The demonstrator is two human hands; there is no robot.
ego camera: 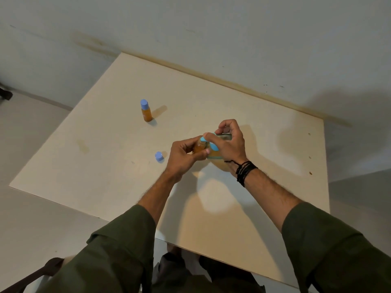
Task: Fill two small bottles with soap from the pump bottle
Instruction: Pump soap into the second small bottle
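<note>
Now the left hand (186,154) grips the small bottle (199,146) upright, mouth touching the pump bottle (218,160) spout; right hand (227,142) curls over the pump head.

No text, label, brand or number can be read anywhere: the pump bottle (219,159) and the capped small bottle (146,112) left of it show no legible print.

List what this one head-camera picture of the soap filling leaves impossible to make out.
- Pump bottle: head view; the right hand covers most of it, level unreadable.
- Open small bottle: the left hand wraps it; fill unclear.
- Spout: the thumb covers it; flow unseen.
- Capped small bottle: too small for any label.
</note>
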